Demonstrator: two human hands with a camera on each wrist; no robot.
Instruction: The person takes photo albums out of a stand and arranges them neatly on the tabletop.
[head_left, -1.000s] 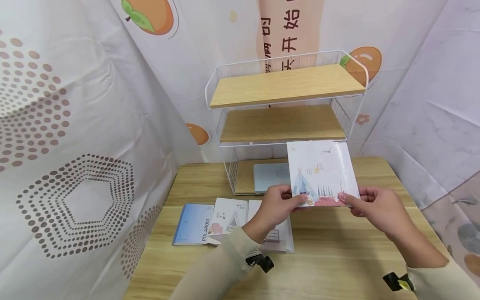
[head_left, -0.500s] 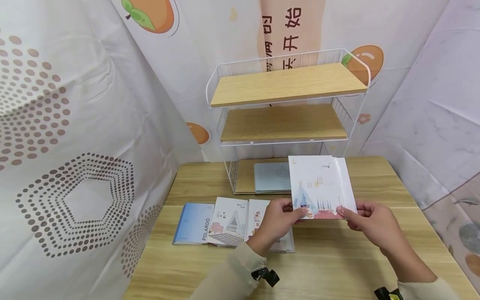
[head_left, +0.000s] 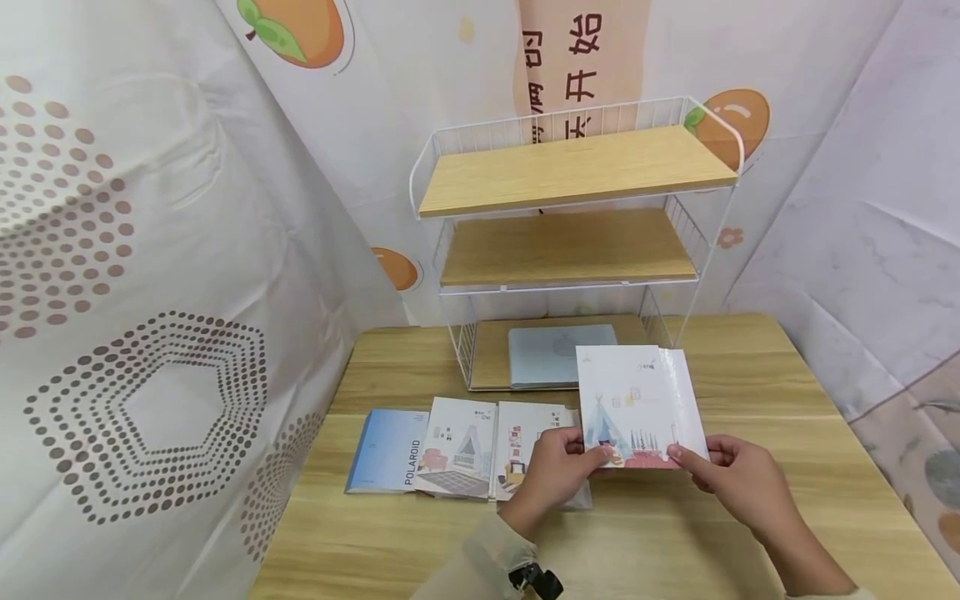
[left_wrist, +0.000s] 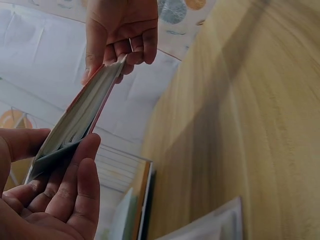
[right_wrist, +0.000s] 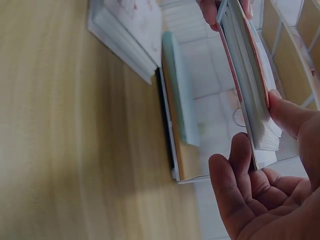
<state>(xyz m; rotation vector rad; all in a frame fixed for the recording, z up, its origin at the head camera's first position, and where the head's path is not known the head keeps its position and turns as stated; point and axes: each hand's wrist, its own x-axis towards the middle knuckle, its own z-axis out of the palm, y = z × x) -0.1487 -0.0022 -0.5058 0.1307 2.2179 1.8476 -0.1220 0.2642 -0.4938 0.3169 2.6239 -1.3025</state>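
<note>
Both hands hold a white photo album [head_left: 630, 400] with a blue tent drawn on its cover, raised above the table in front of the rack. My left hand [head_left: 558, 467] pinches its near left corner, thumb on the cover and fingers underneath. At the near right corner my right hand [head_left: 738, 479] grips it the same way. The wrist views show its page edges between the covers, in the left wrist view between my left hand [left_wrist: 65, 195] and my right hand [left_wrist: 122, 30]. Thumb and fingers of my right hand [right_wrist: 270, 185] also show around it in the right wrist view.
A white wire rack [head_left: 577, 171] with wooden shelves stands at the back. A pale blue book [head_left: 551, 354] lies on its bottom shelf. Left on the table [head_left: 637, 550] are a blue POLAROID album [head_left: 386, 450] and illustrated white albums [head_left: 453, 450], side by side and partly overlapping.
Both hands have brought the photo album lower and nearer to the body, away from the shelf. More of the pale blue book on the bottom shelf now shows.
</note>
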